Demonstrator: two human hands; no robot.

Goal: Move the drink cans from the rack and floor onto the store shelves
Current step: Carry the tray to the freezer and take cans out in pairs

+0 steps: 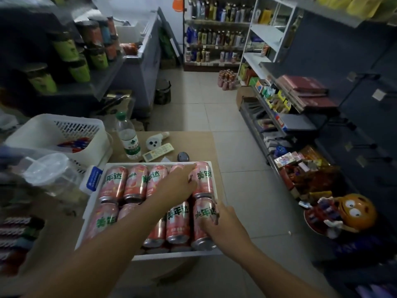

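Note:
A white tray-like rack (150, 256) on a cardboard-topped surface holds several pink drink cans lying on their sides in two rows. My left hand (178, 182) reaches across them and grips the far right can of the back row (203, 179). My right hand (223, 227) is closed around the far right can of the front row (203, 214). Both cans still lie in the rack. A cluster of similar cans (226, 79) stands on the floor far down the aisle. Store shelves (300, 117) run along the right side.
A white basket (53, 134), a water bottle (127, 138), a remote (158, 152) and a clear plastic jug (51, 173) sit beside the rack. An orange character display (352, 214) stands low on the right. A tiled aisle (214, 108) runs ahead to bottle shelves.

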